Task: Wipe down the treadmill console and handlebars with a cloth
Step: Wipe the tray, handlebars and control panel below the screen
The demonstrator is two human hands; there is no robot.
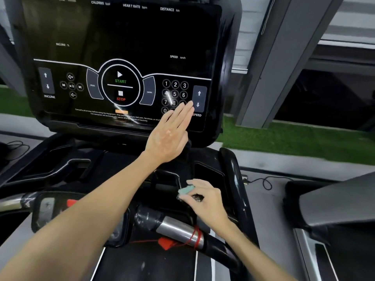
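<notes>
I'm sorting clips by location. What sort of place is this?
Most likely a gym or fitness room. A treadmill console with START, STOP and speed keys fills the view, a second grey machine stands to its right, and green turf-like flooring lies beyond.

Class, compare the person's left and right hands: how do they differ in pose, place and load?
Pose: the left hand lies flat, fingers straight; the right hand curls its fingers.
Place: the left hand is on the console by the number keys; the right hand is lower, above the tray.
Load: the right hand pinches a small green thing; the left hand grips nothing.
Both are bare.
</notes>
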